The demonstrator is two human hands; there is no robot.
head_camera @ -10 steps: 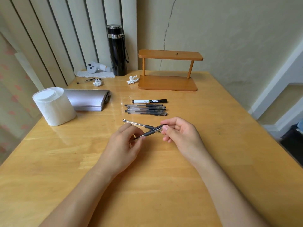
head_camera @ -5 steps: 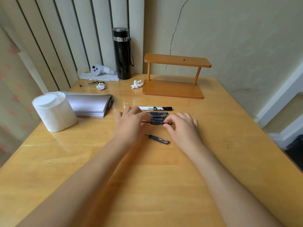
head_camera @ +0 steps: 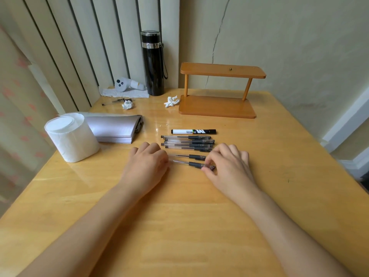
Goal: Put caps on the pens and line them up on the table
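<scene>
A black and white marker [head_camera: 193, 131] lies crosswise on the wooden table [head_camera: 179, 226], with several clear pens with black grips [head_camera: 187, 143] in a row just in front of it. Two more clear pens lie nearer me: one [head_camera: 187, 156] apart from the row, and the nearest pen [head_camera: 189, 163] spanning my two hands. My left hand [head_camera: 146, 166] covers its left end, fingers curled down. My right hand [head_camera: 227, 166] pinches its capped right end between thumb and fingertips.
A toilet paper roll [head_camera: 69, 136] and a stack of paper [head_camera: 117, 128] sit at the left. At the back stand a black flask [head_camera: 152, 62], a wooden rack [head_camera: 217, 90], a white controller [head_camera: 127, 84], crumpled tissues [head_camera: 171, 101] and a stray pen [head_camera: 111, 103].
One second ago both hands held a pen in the air. They went forward to the row, then drew back slightly; two pens now lie in front of the row, the nearest held at both ends.
</scene>
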